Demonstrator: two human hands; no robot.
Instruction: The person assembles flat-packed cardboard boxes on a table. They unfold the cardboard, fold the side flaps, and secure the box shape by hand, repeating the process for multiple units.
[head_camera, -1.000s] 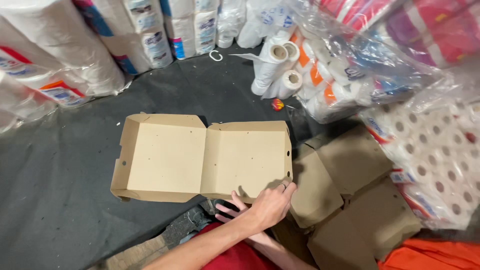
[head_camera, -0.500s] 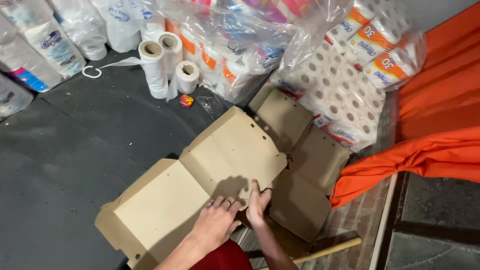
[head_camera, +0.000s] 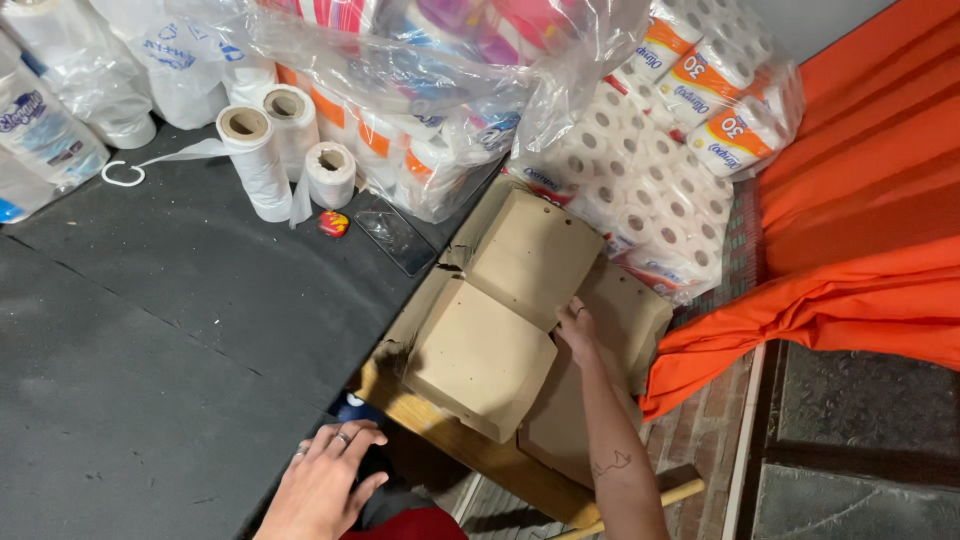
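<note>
Flat brown cardboard clamshell box (head_camera: 500, 320), unfolded, lying atop a stack of similar brown cardboard blanks (head_camera: 610, 330) at centre frame.

Right hand (head_camera: 577, 328) at the box's right edge, fingers bent against the cardboard, grip too hidden to tell whether closed on it. Left hand (head_camera: 325, 480) at lower centre-left, palm down, fingers spread and holding nothing, resting on the dark grey tabletop (head_camera: 150, 340), well apart from the box. Above the box, clear plastic bags of white paper rolls (head_camera: 640, 170) across the upper frame. Upper left, three white rolls with cardboard cores (head_camera: 285, 145) standing upright, a small red and yellow object (head_camera: 333, 223) just beside them. Right of the stack, bright orange cloth (head_camera: 850, 230) in folds. Wooden edge (head_camera: 480, 455) below the box.
</note>
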